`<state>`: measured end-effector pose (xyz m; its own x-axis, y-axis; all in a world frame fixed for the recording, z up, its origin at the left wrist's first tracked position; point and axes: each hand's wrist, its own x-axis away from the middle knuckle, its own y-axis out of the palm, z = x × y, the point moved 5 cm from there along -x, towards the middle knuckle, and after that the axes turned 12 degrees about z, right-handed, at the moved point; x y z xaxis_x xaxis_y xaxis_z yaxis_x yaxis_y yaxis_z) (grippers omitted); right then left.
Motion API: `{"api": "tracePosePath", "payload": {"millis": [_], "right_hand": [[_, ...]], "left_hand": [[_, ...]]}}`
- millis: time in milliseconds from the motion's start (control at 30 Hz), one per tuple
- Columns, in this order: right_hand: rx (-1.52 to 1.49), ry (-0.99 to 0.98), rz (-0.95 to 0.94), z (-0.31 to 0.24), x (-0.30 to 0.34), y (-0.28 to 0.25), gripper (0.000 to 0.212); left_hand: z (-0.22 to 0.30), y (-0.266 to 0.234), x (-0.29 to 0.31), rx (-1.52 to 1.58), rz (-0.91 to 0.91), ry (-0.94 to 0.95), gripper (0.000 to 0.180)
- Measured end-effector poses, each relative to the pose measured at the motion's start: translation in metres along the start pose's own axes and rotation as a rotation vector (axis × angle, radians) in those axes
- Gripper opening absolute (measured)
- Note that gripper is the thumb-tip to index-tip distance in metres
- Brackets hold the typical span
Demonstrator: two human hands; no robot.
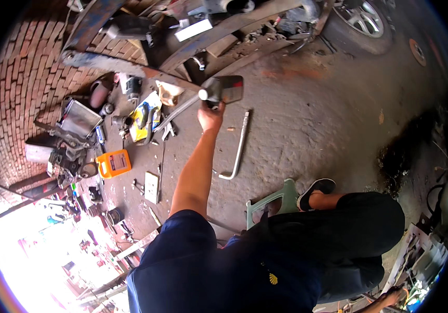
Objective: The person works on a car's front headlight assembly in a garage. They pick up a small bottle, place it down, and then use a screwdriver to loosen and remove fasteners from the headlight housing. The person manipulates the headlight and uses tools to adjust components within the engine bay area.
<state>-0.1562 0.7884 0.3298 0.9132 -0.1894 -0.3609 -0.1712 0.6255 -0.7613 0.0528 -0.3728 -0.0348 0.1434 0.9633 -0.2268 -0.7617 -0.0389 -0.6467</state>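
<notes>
My left hand (211, 117) reaches out ahead and is closed around a dark grey plastic bottle (233, 88) with a white cap. The bottle is held above the concrete floor, beside the end of a rusty metal beam (166, 78). On the floor near my forearm lies a long L-shaped metal bar (243, 141). Low at the right edge, my right hand (391, 298) is beside the engine parts (425, 255); its fingers are too small and shadowed to make out.
A green plastic stool (286, 195) stands by my foot. An orange jug (114, 164), a yellow bag (143, 122) and scattered parts and tools lie at left before a brick wall (20, 83). A car wheel (362, 26) is far right; a dark oily stain (401, 156) marks the floor.
</notes>
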Motion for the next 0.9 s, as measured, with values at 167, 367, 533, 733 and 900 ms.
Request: {"api": "tracePosePath", "payload": {"millis": [167,367,533,733,900], "right_hand": [[-0.055,0.015,0.107,-0.041,-0.011,0.005,0.039],[-0.153,0.125,0.443,-0.038,-0.009,-0.015,0.035],[-0.551,0.208,0.737,-0.058,-0.003,-0.028,0.035],[-1.924,0.255,0.160,-0.187,0.049,-0.183,0.036],[-1.887,-0.184,0.133,-0.250,0.093,-0.316,0.050]], "left_hand": [[-0.024,-0.041,0.028,-0.238,-0.164,-0.098,0.060],[0.033,-0.102,0.061,-0.095,0.005,0.027,0.064],[0.107,-0.125,0.080,0.270,0.004,0.105,0.068],[0.264,-0.136,0.127,0.510,-0.189,0.423,0.066],[0.419,-0.163,0.165,0.719,-0.275,0.852,0.075]]}}
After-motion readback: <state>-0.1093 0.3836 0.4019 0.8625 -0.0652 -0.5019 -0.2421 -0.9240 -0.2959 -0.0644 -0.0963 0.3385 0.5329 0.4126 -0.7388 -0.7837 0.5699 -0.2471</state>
